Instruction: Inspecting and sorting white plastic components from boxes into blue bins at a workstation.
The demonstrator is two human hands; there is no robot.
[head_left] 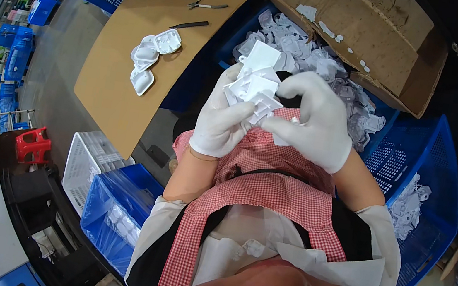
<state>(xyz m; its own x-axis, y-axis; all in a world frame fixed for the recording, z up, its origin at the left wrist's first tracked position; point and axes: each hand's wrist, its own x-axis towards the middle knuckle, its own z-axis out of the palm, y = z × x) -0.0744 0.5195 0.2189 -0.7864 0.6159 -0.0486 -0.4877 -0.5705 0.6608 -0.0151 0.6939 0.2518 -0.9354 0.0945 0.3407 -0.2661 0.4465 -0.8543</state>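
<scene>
Several thin white plastic pieces (259, 79), squarish with small tabs, are bunched over my lap. My left hand (222, 118), in a white glove, is closed around them, its thumb pressing on the near side. To their right is my gloved right hand (322, 121), fingers curled and thumb against the lower pieces. What its fingertips pinch, if anything, is hidden. Beyond both hands a blue bin (386, 112) holds a heap of similar white pieces (313, 55).
On the brown board (114, 75) at left lie white moulded trays (146, 56), pliers (207, 6) and a dark slim tool (190, 24). An opened carton (369, 34) stands far right. A blue crate (434, 174) is by my right elbow, a bag-lined blue bin (115, 191) at lower left.
</scene>
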